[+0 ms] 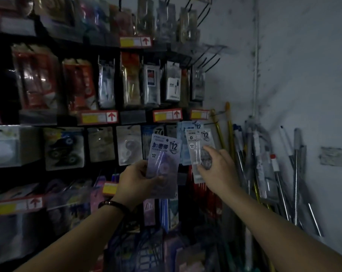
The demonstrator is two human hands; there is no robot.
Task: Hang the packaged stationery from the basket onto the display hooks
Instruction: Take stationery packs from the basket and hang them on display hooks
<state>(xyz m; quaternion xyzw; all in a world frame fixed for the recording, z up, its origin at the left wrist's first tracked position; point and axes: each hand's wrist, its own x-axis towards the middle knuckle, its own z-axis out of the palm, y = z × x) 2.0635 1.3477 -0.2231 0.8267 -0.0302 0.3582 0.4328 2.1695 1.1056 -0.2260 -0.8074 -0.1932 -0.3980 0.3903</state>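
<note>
My left hand (135, 180) grips a purple pack (164, 154) by its lower half, thumb across the front. My right hand (215, 167) pinches a paler pack (198, 152) of the same sort around its clear bubble and holds it up to the right end of the row, just in front of the matching packs (186, 132) already hanging there. The light is poor, so I cannot tell whether its top hole is on the hook.

These packs look very light: a thin card back with a plastic bubble over a small tape dispenser. I judge the card stiff enough to stay flat but easy to crease, and the glossy face a little slippery. The best hold is low, at the bubble's edges, which leaves the hang hole at the top free and lets me steer it onto the prong.

The basket (138, 250) sits near and low, a dark mesh with what seem to be more packs in it.

The display is a black rack with rows of hooks crowded with goods and yellow-and-red price labels (99, 116) below each row. To the right is a bare, stained pale wall (303, 75), and a bundle of poles (264, 163) leans in the far corner beside the rack. The aisle is dim.
</note>
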